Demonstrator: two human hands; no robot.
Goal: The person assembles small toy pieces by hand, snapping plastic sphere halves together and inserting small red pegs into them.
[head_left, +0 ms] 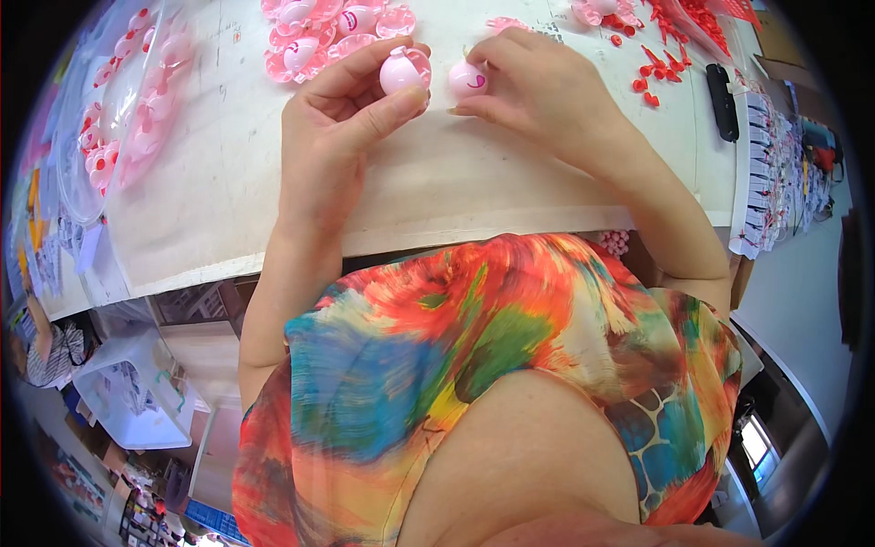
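Note:
Pinched between the thumb and fingers of my left hand (342, 114) is a glossy pink plastic shell (397, 75), rounded, with a small knob on top and a hollow side showing. My right hand (538, 87) grips a small pink plastic ball (466, 80) with a curved darker-pink mark on it. A narrow gap separates the two pieces, and both are held just above the white tabletop (456, 173). Part of each piece is covered by my fingers. Just beyond my left hand lies a cluster of pink scalloped pieces (333, 32) with pink balls among them.
At the left, a clear plastic bag (118, 109) holds pink and red pieces. Small red plastic parts (670, 64) are scattered at the far right, near a black elongated object (722, 102). Below the table's left edge stands a translucent white bin (132, 392). Another person's arm (38, 324) shows at far left.

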